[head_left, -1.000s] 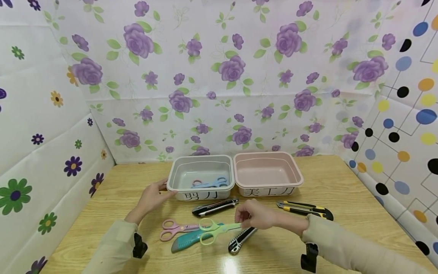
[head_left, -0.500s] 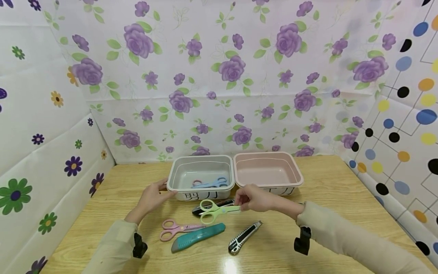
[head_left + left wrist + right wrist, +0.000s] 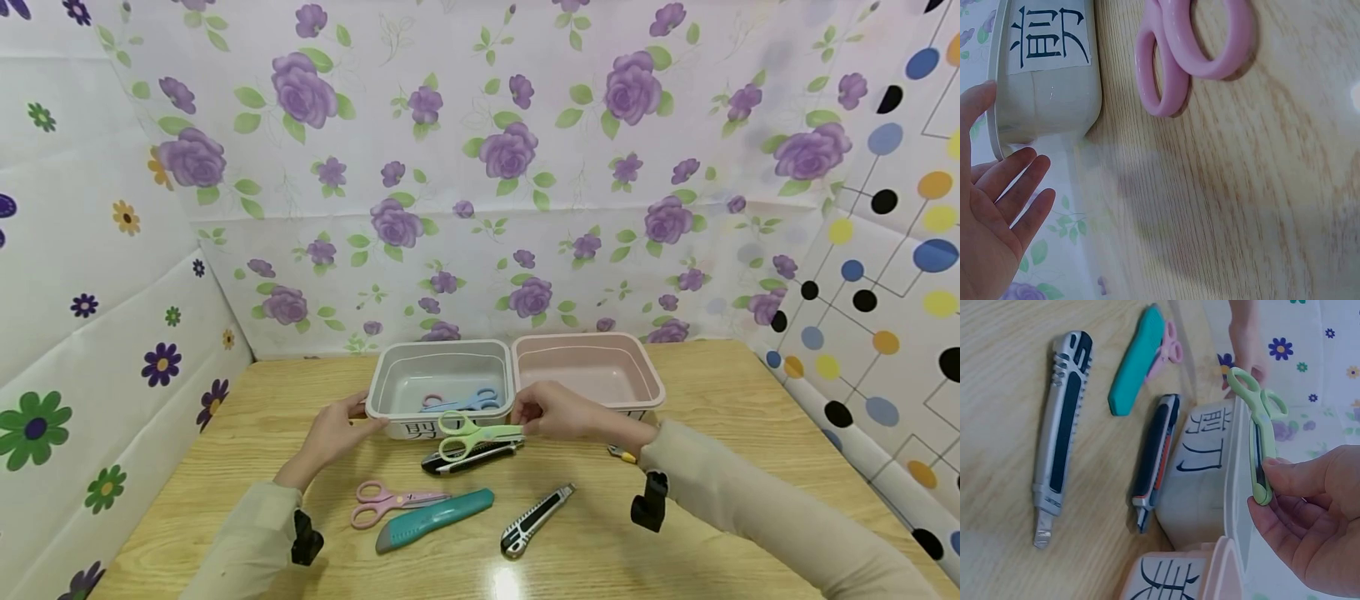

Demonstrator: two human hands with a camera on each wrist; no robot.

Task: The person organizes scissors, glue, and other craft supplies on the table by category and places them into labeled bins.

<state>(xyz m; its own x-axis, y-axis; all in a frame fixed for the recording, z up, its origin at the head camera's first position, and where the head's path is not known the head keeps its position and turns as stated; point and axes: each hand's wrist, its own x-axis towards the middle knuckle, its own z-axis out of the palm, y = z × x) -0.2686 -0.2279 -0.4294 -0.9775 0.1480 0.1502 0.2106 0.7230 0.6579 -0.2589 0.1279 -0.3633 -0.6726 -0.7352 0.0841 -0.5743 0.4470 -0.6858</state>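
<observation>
My right hand point(image 3: 558, 410) pinches light green scissors point(image 3: 1263, 428) near the tip end, with their handle loops pointing left. The scissors are held in front of the grey bin point(image 3: 405, 415), overlapping its front wall and label in the head view. Inside that bin lie blue scissors point(image 3: 472, 402) and a small pink loop. My left hand point(image 3: 335, 433) is at the bin's left end, thumb on the rim and fingers point(image 3: 1019, 181) spread along the side. Below the green scissors, a black utility knife point(image 3: 465, 457) lies on the table.
A pink bin point(image 3: 651, 379) adjoins the grey one on the right. Pink scissors point(image 3: 382, 502), a teal cutter point(image 3: 435, 520) and a silver-black utility knife point(image 3: 534, 521) lie in front. A yellow-black knife point(image 3: 622, 454) is mostly hidden by my right forearm.
My right hand has carried the green scissors away from me, from above the teal cutter to the grey bin's front. My left hand has stayed at the bin's left end.
</observation>
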